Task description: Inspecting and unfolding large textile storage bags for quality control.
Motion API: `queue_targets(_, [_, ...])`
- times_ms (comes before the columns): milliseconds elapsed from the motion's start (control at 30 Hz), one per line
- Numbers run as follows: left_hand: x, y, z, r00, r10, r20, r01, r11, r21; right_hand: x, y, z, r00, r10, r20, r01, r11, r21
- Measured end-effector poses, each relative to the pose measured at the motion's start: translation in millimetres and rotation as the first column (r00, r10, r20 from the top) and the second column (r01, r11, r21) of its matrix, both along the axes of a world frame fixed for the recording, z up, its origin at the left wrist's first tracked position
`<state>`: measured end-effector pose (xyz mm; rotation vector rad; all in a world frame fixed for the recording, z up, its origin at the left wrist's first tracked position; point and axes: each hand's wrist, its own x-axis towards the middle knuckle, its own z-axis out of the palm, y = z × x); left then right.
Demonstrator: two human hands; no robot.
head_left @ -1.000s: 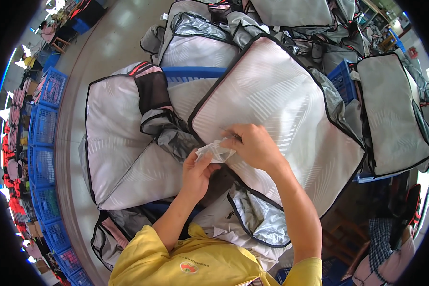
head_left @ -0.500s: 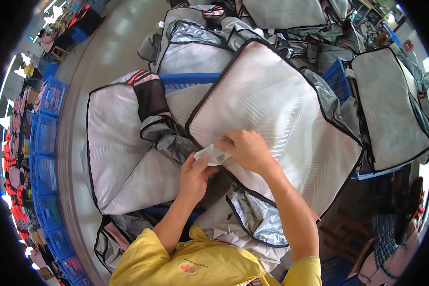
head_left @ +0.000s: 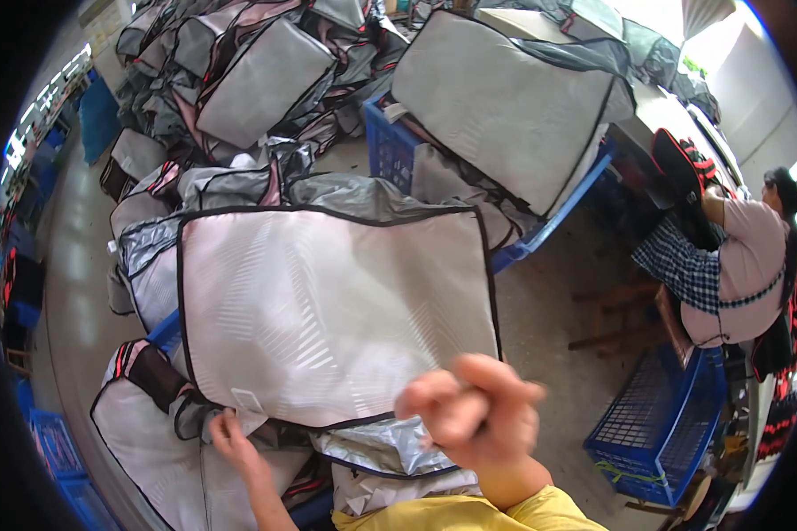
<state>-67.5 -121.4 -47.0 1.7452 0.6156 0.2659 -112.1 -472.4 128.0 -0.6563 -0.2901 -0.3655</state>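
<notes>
My left hand (head_left: 235, 442) is low at the left of the work, its fingers closed on a small translucent plastic piece (head_left: 250, 405). That piece lies against the lower left corner of a large pale grey rectangular bag panel (head_left: 345, 301) with black edging. My right hand (head_left: 478, 411) is raised over the panel's lower right edge. Its fingers are bent and smeared by motion, so what they hold, if anything, does not show. A second pale bag (head_left: 146, 425) with a black mesh pocket lies beside my left hand. Crumpled silver lining (head_left: 385, 447) shows below the panel.
A blue crate (head_left: 390, 146) with another grey bag (head_left: 505, 102) on it stands beyond the panel. Many bags (head_left: 266, 80) are heaped at the far left. At the right, a person (head_left: 744, 265) in a checked apron sits near a blue basket (head_left: 664, 416).
My view has swung to the right. The hands, together on the translucent plastic before, are now apart: the left keeps it by the panel's corner, while the right has lifted away to the right.
</notes>
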Motion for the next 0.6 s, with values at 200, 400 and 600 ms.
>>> queue_targets(200, [62.8,-31.1,70.3,0.887,-0.291,0.359,-0.169,0.517,0.839,-41.0,7.9,76.1,0.947,-0.109,0.303,0.016,0.956,0.294])
queue_targets(400, [136.1,-138.1,117.4,0.691,-0.684,0.231,0.056,0.369,0.928,-56.8,5.2,106.4,0.930,-0.149,0.335,-0.019,0.893,0.450])
queue_targets(600, [221.0,-223.2,108.3,0.541,-0.841,0.002,0.121,0.080,0.989,-82.7,-42.7,71.6,0.998,-0.038,0.059,0.025,0.977,0.213])
